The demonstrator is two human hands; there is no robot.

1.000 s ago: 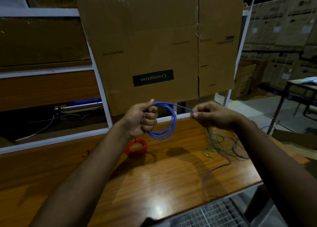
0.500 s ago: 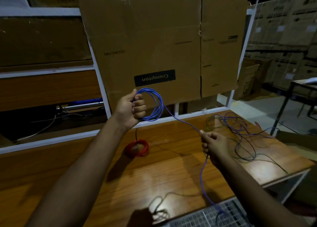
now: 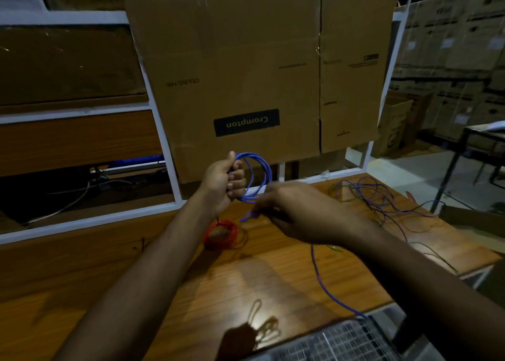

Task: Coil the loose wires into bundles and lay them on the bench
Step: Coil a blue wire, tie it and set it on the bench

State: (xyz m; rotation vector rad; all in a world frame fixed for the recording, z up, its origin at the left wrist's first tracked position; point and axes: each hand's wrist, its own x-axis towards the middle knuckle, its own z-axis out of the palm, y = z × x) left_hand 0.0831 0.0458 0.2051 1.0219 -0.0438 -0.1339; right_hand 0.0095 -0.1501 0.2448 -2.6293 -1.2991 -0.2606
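Observation:
My left hand (image 3: pixel 222 179) grips a coil of blue wire (image 3: pixel 257 175) held up above the wooden bench (image 3: pixel 191 278). Just right of the coil, my right hand (image 3: pixel 289 210) pinches the same wire's loose run, which trails under my forearm and off the bench's front edge (image 3: pixel 328 292). A finished red wire bundle (image 3: pixel 221 233) lies flat on the bench below my left hand. A tangle of loose purple, green and dark wires (image 3: pixel 382 202) is spread over the bench's right end.
A large brown cardboard sheet (image 3: pixel 246 73) hangs on the white frame behind the bench. A metal wire grid (image 3: pixel 341 341) sits below the front edge. Stacked cartons (image 3: pixel 451 60) and a dark table (image 3: pixel 481 134) stand to the right.
My right hand has swung up and left from the bench's right side to the coil, bringing the blue wire with it. The left hand stays raised with the coil.

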